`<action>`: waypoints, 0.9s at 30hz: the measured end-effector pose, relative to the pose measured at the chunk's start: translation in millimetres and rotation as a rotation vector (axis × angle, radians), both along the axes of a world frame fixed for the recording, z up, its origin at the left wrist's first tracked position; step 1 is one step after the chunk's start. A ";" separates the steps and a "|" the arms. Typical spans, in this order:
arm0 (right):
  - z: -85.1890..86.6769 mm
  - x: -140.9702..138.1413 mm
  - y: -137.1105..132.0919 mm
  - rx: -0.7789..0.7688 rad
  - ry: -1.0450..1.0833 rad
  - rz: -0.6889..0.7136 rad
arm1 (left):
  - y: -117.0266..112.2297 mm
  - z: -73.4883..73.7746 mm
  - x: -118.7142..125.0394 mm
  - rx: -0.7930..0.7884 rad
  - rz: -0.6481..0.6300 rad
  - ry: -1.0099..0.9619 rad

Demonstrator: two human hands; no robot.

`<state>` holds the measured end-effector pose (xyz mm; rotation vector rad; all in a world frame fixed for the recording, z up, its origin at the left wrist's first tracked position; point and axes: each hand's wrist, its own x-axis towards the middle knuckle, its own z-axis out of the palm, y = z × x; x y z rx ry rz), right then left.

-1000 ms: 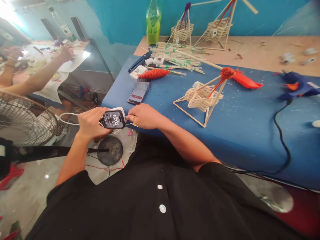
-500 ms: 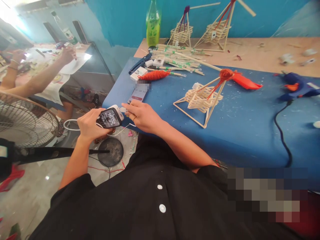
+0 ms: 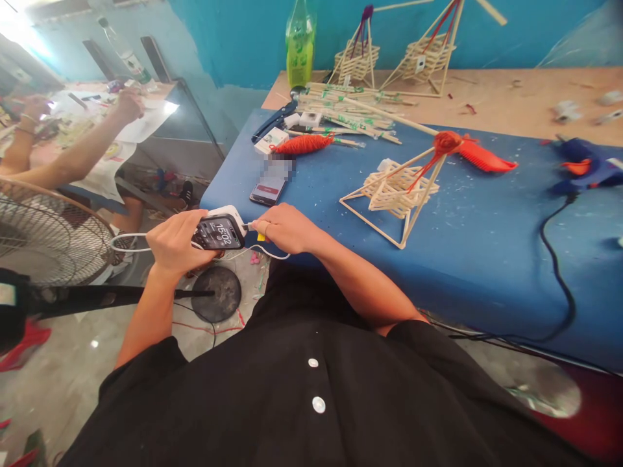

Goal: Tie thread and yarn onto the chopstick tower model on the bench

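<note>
My left hand (image 3: 172,240) is wrapped round a phone (image 3: 221,233) whose lit screen reads 15:02. Behind it, in the same grip, sits a white block like a power bank (image 3: 235,214). With fingers pinched, my right hand (image 3: 288,228) holds a cable plug (image 3: 249,226) at the block's right end; whether it is fully inserted I cannot tell. A small yellow piece (image 3: 261,237) shows under those fingers. A white cable (image 3: 129,235) loops out left of my left hand, and more of it hangs below my right hand.
On the blue table (image 3: 311,214) lie a second phone (image 3: 268,189), orange yarn (image 3: 304,144), wrapped sticks (image 3: 348,110) and a stick frame (image 3: 402,188). A glue gun (image 3: 581,165) is at right. A fan (image 3: 53,233) stands left; a co-worker's arm (image 3: 73,152) is beyond.
My right hand has shifted slightly right and down, uncovering more of the second phone. The yellow piece now shows under its fingers. My left hand keeps its hold, the phone turned slightly.
</note>
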<state>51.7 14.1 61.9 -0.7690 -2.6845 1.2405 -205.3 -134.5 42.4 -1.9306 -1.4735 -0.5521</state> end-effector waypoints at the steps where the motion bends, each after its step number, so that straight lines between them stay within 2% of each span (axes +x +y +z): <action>1: 0.4 -0.1 0.4 0.014 -0.020 0.006 | 0.4 1.7 2.5 0.004 -0.011 0.021; 6: 0.4 -1.1 -0.2 0.113 -0.066 0.109 | -0.1 3.8 7.5 -0.008 -0.054 0.071; 12: -7.1 -4.7 -0.6 0.044 -0.012 0.152 | -4.4 -3.7 -0.7 -0.124 0.068 0.034; 15: -14.0 -9.9 -5.9 -0.018 0.000 0.162 | -1.7 1.1 -9.5 -0.126 -0.015 0.097; 18: -20.9 -17.0 -16.0 -0.111 -0.013 0.146 | 8.7 16.5 -22.8 -0.252 -0.077 0.184; 21: -27.7 -23.3 -24.8 -0.165 -0.016 0.093 | 29.5 39.0 -33.2 -0.489 -0.028 0.244; 25: -41.6 -25.4 -26.9 -0.189 0.027 -0.024 | 66.1 67.5 -37.2 -0.711 0.118 0.244; 27: -50.6 -22.1 -24.7 -0.322 0.097 -0.088 | 81.7 76.6 -38.7 -0.771 0.261 0.201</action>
